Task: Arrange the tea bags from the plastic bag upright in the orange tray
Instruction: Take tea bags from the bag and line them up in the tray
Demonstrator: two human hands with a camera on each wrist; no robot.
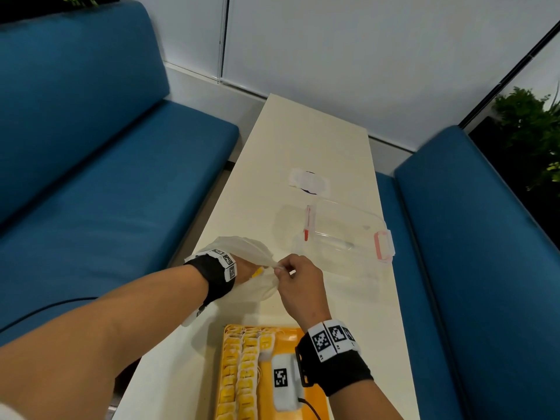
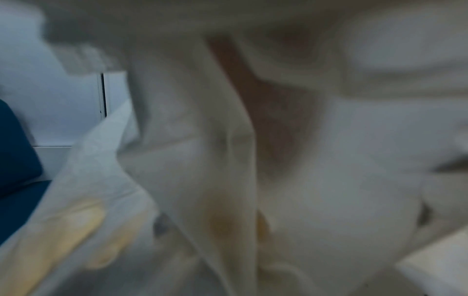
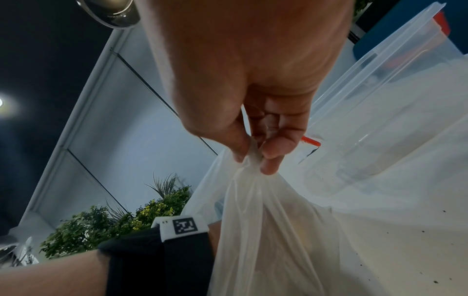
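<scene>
Nearest me, the orange tray (image 1: 315,401) sits at the table's near end, its left part packed with upright rows of tea bags (image 1: 242,371); the right part of the tray shows bare orange, partly covered by my right wrist unit. The tray's left side lies close to the table's left edge.

Just beyond it, my right hand (image 1: 298,281) pinches a gathered fold of the plastic bag (image 1: 260,286) between thumb and fingertips (image 3: 272,149), holding the mouth up. My left hand (image 1: 247,268) is pushed into the bag up to the wrist band; I cannot tell how its fingers lie, since the left wrist view shows only blurred plastic film (image 2: 177,160) and yellow smears. A bit of yellow shows inside the bag's mouth. The bag sits near the table's left edge, partly overhanging it.

Past the hands, right of centre, a clear lidded box (image 1: 348,234) with red clips lies near the right edge. Beyond that a white patch (image 1: 309,181) lies on the table (image 1: 303,131), which runs bare to the far wall, between blue benches (image 1: 91,192).
</scene>
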